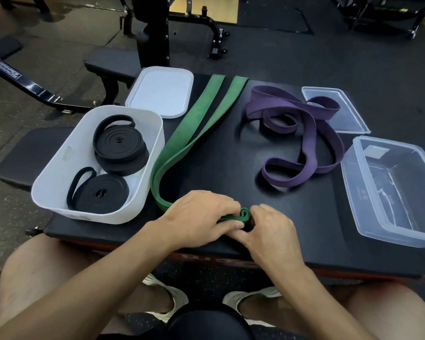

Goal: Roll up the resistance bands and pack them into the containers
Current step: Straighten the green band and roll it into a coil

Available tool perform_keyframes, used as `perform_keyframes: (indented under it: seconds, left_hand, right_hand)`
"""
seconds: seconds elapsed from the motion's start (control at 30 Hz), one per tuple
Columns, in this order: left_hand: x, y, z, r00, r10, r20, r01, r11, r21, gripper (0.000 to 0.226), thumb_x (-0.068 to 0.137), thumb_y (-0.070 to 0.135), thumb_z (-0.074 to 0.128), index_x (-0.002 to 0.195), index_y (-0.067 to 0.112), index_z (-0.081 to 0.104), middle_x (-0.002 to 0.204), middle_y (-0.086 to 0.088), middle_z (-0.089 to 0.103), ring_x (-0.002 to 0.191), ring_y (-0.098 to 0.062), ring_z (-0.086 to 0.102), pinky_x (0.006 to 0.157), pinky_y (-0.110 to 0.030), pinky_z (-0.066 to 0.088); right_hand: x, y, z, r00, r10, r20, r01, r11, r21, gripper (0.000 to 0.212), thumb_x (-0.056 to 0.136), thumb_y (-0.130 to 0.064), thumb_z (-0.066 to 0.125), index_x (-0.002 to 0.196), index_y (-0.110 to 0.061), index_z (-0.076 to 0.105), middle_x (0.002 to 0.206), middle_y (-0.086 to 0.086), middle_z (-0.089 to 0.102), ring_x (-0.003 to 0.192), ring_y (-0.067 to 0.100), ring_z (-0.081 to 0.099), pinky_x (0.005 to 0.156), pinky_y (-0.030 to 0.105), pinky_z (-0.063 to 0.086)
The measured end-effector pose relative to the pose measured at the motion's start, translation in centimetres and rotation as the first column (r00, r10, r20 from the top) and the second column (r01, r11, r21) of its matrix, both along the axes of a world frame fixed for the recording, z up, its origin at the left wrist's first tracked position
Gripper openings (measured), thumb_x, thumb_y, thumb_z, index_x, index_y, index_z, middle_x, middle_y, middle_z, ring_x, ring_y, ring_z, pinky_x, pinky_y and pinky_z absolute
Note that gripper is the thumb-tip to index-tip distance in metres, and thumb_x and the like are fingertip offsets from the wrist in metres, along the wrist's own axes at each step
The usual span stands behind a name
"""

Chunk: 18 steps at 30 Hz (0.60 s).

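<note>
A long green band [194, 123] runs from the far edge of the black box top toward me and curves to a small curl at its near end. My left hand [201, 217] and my right hand [268, 229] both pinch that curl between their fingertips. A white container [59, 168] at the left holds two rolled black bands [119, 148]. A loose purple band [304, 126] lies tangled at the right. A clear container [368, 204] stands open at the far right, nothing inside it.
A white lid [160, 92] lies behind the white container, and a clear lid [349, 119] lies behind the clear one. The black box top [231, 168] holds everything. Gym benches and a rack stand beyond on the dark floor.
</note>
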<state>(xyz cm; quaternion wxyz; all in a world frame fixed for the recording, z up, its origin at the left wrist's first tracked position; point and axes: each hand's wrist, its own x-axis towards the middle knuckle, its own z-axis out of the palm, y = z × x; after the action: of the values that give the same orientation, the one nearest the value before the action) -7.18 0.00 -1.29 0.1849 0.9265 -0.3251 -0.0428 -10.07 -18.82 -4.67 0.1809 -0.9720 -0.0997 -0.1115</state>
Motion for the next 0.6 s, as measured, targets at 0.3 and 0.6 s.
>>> perform_keyframes:
  seconds: [0.3, 0.6]
  left_hand:
    - [0.3, -0.8, 0.3, 1.0, -0.009, -0.002, 0.009, 1.0, -0.013, 0.038, 0.102, 0.051, 0.033, 0.079, 0.026, 0.049, 0.075, 0.007, 0.05, 0.069, -0.012, 0.046, 0.075, -0.043, 0.048]
    - [0.6, 0.0, 0.8, 0.988, 0.035, -0.152, -0.046, 0.997, -0.066, 0.026, 0.1, 0.044, 0.057, 0.101, 0.033, 0.033, 0.099, 0.01, 0.068, 0.088, -0.019, 0.063, 0.079, -0.039, 0.046]
  right_hand:
    - [1.1, -1.0, -1.2, 0.978, 0.184, 0.097, -0.191, 0.979, 0.077, 0.051, 0.079, -0.064, 0.058, 0.067, -0.022, 0.03, 0.066, -0.014, 0.022, 0.06, 0.01, 0.029, 0.057, 0.024, 0.021]
    - [3.5, -2.1, -0.2, 0.914, 0.405, -0.015, -0.404, 0.913, 0.059, 0.048, 0.08, -0.066, 0.069, 0.073, -0.023, 0.048, 0.071, -0.014, 0.04, 0.067, 0.009, 0.036, 0.062, 0.023, 0.028]
